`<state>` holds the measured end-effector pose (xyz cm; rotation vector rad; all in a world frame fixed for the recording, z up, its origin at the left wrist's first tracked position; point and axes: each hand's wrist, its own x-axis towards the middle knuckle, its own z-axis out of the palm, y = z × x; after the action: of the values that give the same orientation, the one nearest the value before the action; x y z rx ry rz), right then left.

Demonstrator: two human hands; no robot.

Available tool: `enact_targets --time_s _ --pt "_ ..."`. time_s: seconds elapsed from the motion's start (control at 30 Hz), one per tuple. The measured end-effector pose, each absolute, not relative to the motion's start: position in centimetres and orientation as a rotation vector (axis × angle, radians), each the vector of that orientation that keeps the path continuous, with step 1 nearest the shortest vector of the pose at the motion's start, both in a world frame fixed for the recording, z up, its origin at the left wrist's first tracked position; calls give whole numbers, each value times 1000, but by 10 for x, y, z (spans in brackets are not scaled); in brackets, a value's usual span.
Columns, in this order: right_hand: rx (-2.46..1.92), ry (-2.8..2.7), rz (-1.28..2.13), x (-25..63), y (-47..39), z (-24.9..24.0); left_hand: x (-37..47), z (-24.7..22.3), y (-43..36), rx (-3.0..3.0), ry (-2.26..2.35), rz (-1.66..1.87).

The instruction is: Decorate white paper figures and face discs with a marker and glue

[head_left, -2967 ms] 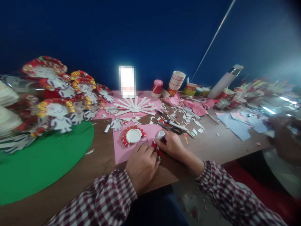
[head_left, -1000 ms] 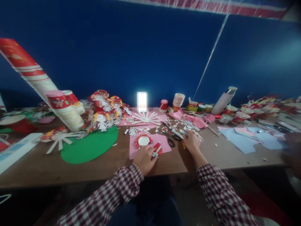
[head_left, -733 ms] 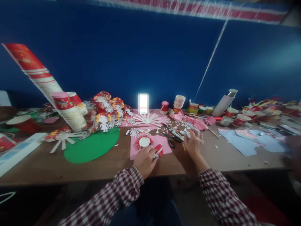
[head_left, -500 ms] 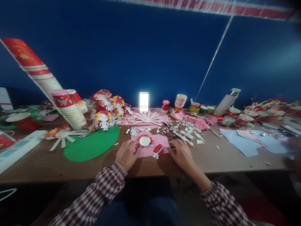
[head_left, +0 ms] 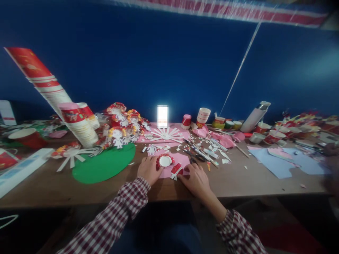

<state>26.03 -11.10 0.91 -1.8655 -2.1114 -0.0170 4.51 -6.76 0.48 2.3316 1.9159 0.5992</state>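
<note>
My left hand (head_left: 149, 170) rests at the left edge of a cut paper cup (head_left: 165, 161), its thumb and fingers against the frilled red rim around a white round base. My right hand (head_left: 194, 178) lies palm down with thumb and fingers apart. Its thumb is at a red and white cut-out piece (head_left: 176, 170); whether they touch I cannot tell. Under both items is pink paper (head_left: 182, 158). Dark-handled scissors (head_left: 195, 158) lie just beyond my right fingers, beside a small orange scrap (head_left: 208, 165).
A green oval sheet (head_left: 106, 165) lies left, near a leaning cup stack (head_left: 79, 127) and paper figures (head_left: 116, 135). White strips (head_left: 166, 134) fan out behind the pink paper. Scraps and pens (head_left: 205, 153) spread rightward, toward blue paper (head_left: 283, 162) and a thermos (head_left: 255, 118). Another person's hand (head_left: 331, 150) shows far right.
My right hand has moved left toward the red and white piece, uncovering the orange scrap. My left hand has shifted slightly right at the cup, which has moved a little too.
</note>
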Motion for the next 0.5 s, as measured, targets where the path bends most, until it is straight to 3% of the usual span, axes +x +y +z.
enact_targets --time_s 0.2,0.37,0.5 --pt "-1914 -2115 -76 249 -115 12 45 5 -64 2271 1786 787" --pt "-1940 -2123 46 245 -113 13 45 4 -61 1945 1565 1147" --pt "-1932 -2116 153 243 -110 14 40 -4 -55 1765 1542 1219"
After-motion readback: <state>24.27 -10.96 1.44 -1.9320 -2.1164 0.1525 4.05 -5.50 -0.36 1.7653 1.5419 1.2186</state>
